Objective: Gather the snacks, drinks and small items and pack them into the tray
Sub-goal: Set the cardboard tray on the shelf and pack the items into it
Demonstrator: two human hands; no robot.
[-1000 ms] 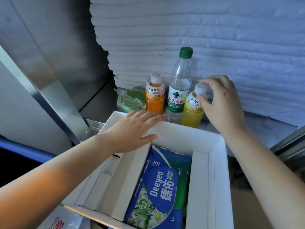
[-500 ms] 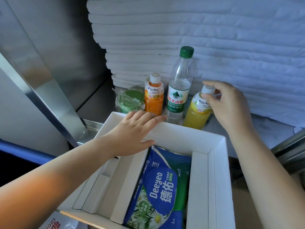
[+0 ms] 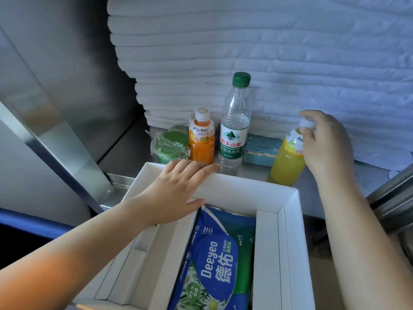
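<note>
- So, biggest first: the white tray (image 3: 299, 242) sits at the shelf edge right in front of me. It's thin card, so I'd guess light and a bit floppy. My left hand (image 3: 176, 193) lies flat on its far-left corner, fingers straight and together, pinning it.
- Then the wipes pack (image 3: 214, 260), already lying in the tray's middle compartment. Soft and squashy, no worries there.
- Behind the tray the water bottle (image 3: 234, 135) stands upright. It looks full, so probably the heaviest; I'd take it round the label.
- Just past the far-right corner is the yellow drink bottle (image 3: 288, 162). My right hand (image 3: 326, 144) has its fingers curled round the white cap and neck. A cap hold could swing, so I'd go lower.
- Left of the water, the orange drink bottle (image 3: 201, 142): same deal.
- Leftmost, the green wrapped cup (image 3: 169, 146): slippery film, crushable, so hold the sides gently.
- Between water and yellow, the small blue box (image 3: 261, 151): light, stiff, pinch the edges.
</note>
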